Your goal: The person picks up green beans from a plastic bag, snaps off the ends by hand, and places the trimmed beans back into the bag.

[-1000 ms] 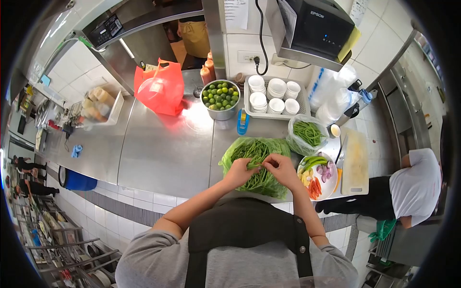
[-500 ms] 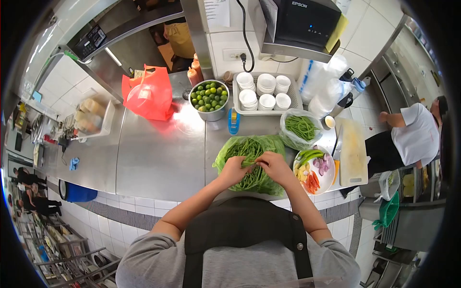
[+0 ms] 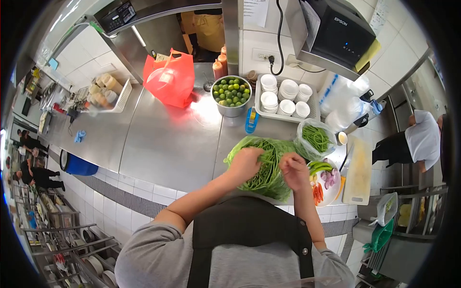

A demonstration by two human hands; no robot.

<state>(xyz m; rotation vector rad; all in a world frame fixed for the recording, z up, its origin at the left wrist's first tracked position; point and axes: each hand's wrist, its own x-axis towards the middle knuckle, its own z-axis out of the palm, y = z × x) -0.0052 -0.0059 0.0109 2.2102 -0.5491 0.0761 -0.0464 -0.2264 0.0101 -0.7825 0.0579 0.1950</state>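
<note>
A light green plastic bag (image 3: 235, 152) lies open at the counter's front, heaped with long green beans (image 3: 261, 178). My left hand (image 3: 246, 165) is over the left of the heap, fingers closed on some beans that poke out past the knuckles. Above the bag's right edge is my right hand (image 3: 295, 170), apart from the left, its fingers curled together; what they hold, if anything, is too small to make out. Right of it, a white plate (image 3: 330, 196) carries green chilies (image 3: 321, 166), chopped purple onion (image 3: 329, 178) and red pepper strips (image 3: 318, 193).
Behind the plate stands a clear bag of cut green beans (image 3: 315, 138). A cutting board (image 3: 357, 177) lies at right. Farther back are a pot of green citrus (image 3: 231, 111), a blue tape dispenser (image 3: 251, 121), a basket of white cups (image 3: 288, 116) and a red bag (image 3: 170, 86).
My hands have moved apart: the right has lifted away rightward from the beans, while the left stays over the heap. The camera view has shifted, so the counter items appear farther right.
</note>
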